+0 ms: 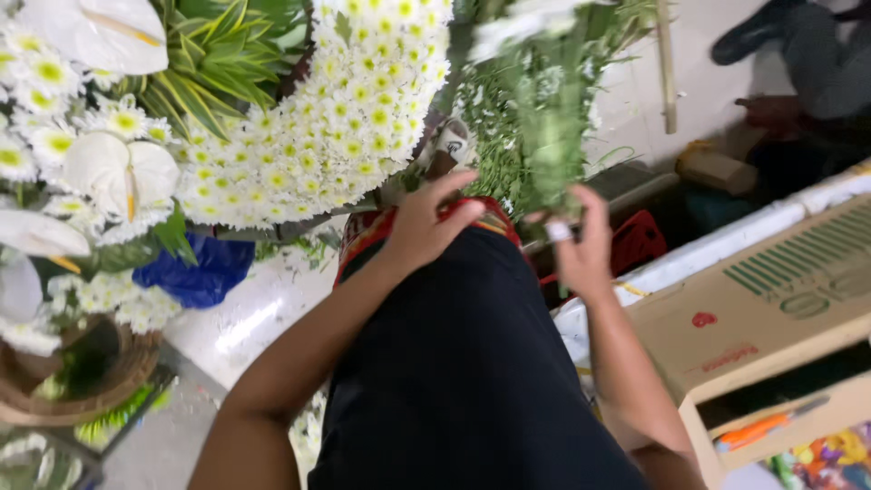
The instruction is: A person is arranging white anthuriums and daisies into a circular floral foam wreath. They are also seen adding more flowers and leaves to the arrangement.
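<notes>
My right hand point(581, 249) pinches a bunch of green stems point(549, 136) (a bit blurry). My left hand point(426, 222) is open, holding nothing, near the big white flowers point(336, 118).

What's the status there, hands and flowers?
Right hand grips a green bunch. Left hand open, reaching toward it. White daisy arrangement close at left.

2 hands: left hand point(425, 225), right hand point(581, 247). 3 white anthuriums point(120, 172) at least. 1 cardboard box point(771, 308). 1 blue bag point(204, 272). 1 wicker basket point(68, 399). 1 green stem bunch point(549, 136). White daisies point(345, 109): too many to count.
</notes>
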